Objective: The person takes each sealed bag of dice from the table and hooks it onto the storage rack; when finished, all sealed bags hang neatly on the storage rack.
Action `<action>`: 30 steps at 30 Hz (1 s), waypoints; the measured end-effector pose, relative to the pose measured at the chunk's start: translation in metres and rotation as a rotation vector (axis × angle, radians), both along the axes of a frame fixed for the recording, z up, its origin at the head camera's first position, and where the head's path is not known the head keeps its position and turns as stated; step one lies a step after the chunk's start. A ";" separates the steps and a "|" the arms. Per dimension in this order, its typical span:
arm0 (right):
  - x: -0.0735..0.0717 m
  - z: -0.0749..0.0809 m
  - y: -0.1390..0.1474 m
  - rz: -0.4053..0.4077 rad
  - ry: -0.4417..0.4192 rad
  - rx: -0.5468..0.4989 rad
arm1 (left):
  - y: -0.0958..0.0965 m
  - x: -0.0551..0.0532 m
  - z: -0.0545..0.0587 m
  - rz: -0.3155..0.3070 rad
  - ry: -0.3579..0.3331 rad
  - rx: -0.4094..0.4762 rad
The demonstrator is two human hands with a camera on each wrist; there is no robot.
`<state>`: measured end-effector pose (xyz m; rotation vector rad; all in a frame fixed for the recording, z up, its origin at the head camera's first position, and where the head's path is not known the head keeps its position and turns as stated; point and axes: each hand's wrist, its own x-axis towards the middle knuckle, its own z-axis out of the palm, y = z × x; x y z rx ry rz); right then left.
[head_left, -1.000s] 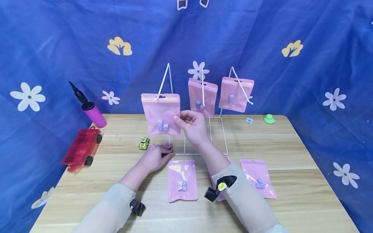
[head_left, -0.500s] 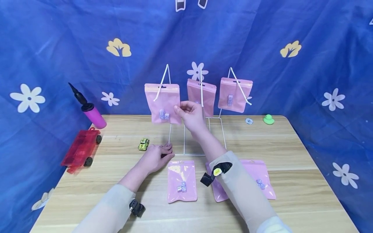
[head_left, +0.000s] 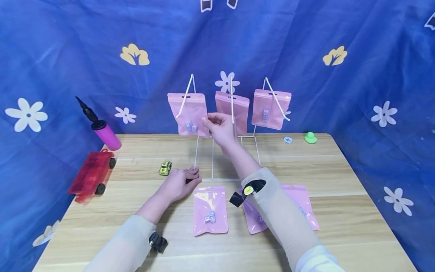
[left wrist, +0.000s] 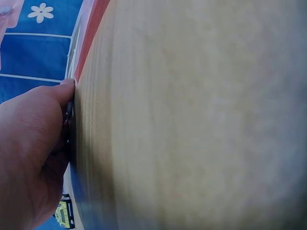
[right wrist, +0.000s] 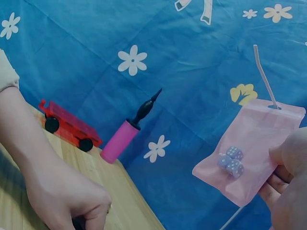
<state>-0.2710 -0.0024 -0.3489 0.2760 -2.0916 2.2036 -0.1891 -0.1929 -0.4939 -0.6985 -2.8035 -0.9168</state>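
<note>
Bag (head_left: 188, 107), pink, three dice (right wrist: 231, 162) inside: I see it up on left hook (right wrist: 263, 74) of white wire rack (head_left: 212, 160), hook through its slot. Right hand (head_left: 221, 128) pinching its right edge, thumb in front. Left hand (head_left: 179, 182) low, fingers curled, holding rack's near left corner. Yellow toy car (head_left: 165, 168) just beside it. Hanging bags (head_left: 272, 109) on other two hooks. Three flat bags (head_left: 210, 206) on counter (head_left: 350, 238), two partly behind right sleeve (head_left: 283, 215).

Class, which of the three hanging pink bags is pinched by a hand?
The leftmost hanging bag: the right hand pinches its edge; the middle one and rightmost one hang unpinched.
</note>
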 end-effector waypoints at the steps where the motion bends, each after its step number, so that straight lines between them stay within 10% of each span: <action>1: -0.001 0.000 0.000 -0.004 -0.001 0.000 | 0.000 0.000 0.000 -0.001 -0.001 -0.002; 13: 0.015 -0.006 0.032 0.072 0.190 0.000 | -0.001 -0.002 -0.003 0.002 -0.012 0.008; 30: 0.072 -0.023 0.132 0.192 0.157 0.126 | -0.001 -0.002 -0.002 0.013 -0.039 -0.011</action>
